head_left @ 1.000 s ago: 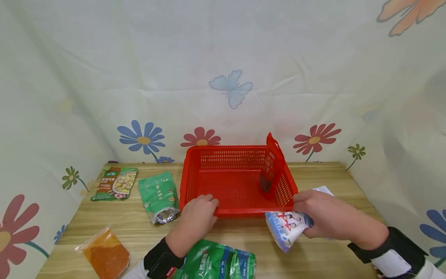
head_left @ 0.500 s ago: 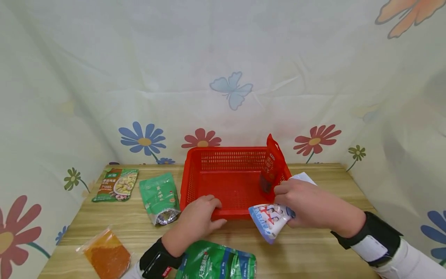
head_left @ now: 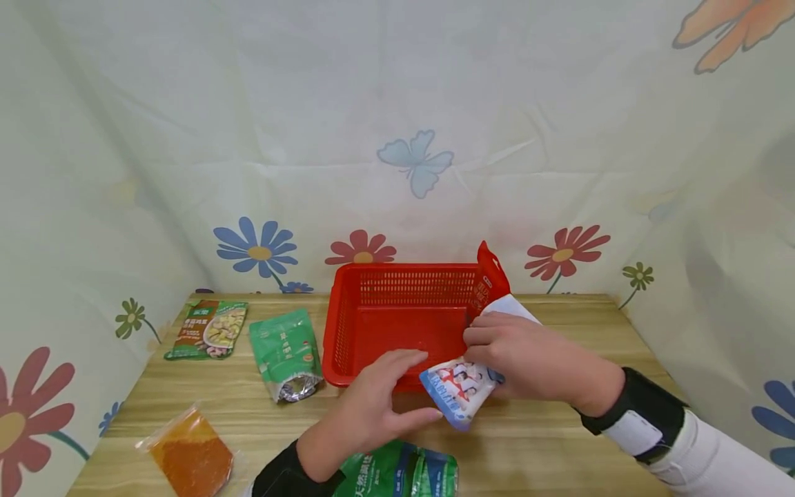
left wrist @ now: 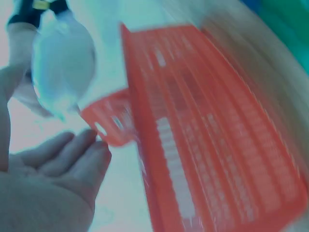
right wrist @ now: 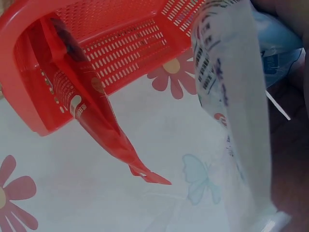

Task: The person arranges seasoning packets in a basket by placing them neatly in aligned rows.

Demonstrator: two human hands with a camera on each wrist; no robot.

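Note:
My right hand (head_left: pixel 528 355) grips a white and blue printed plastic bag (head_left: pixel 458 392) by its middle. The bag hangs at the near right part of the red plastic basket (head_left: pixel 348 276), its lower end in front of the rim. To its left is my left hand (head_left: pixel 375 397), fingers spread and thumb extended toward the bag, holding nothing. In the left wrist view the left hand's fingers (left wrist: pixel 72 159) look straight. A red pouch (head_left: pixel 491 273) stands upright inside the basket at the right; the right wrist view shows its top (right wrist: pixel 111 140) sticking out past the rim.
Left of the basket lie a green pouch (head_left: pixel 286 352) with a silvery end and a green and brown food packet (head_left: pixel 208 330). Nearer are a clear bag of orange contents (head_left: pixel 192 452) and a green and blue bag (head_left: pixel 397 473), partly behind the left forearm. Printed cloth surrounds the table.
My right hand has carried the white and blue bag leftward, toward the basket's middle. The left hand has left the basket's front rim, shifted right and spread its fingers.

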